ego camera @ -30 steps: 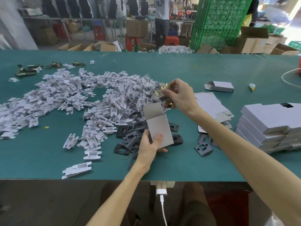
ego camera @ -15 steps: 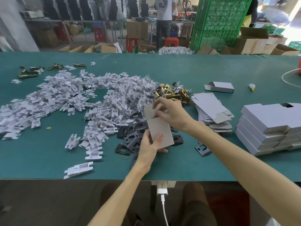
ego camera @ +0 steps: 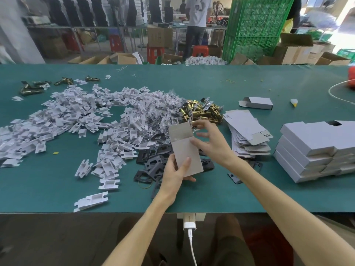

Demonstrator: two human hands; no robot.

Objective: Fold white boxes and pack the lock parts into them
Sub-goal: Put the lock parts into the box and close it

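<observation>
Change from half a second ago sits at the top of the white box (ego camera: 187, 154): the right hand (ego camera: 210, 143), which then lay over the box mouth, has drawn back to the right, and the grey inside of the open flap (ego camera: 180, 132) now shows in full. The left hand (ego camera: 175, 172) has not shifted. It grips the box's lower end, thumb flat on the front face and fingers curled behind, holding the box upright and a little tilted above the black plates (ego camera: 153, 160) on the bench (ego camera: 192, 83).

The right hand hovers at the flap's upper right corner with fingers spread and half bent, the forefinger tip near the flap edge – whether it pinches anything there I cannot tell. The two hands are apart, one at each end of the box.

Just beyond the flap lies the pile of brass lock parts (ego camera: 201, 112); white plastic pieces (ego camera: 76, 120) spread to the left, flat box blanks (ego camera: 247, 135) and stacked folded boxes (ego camera: 311, 150) to the right.
</observation>
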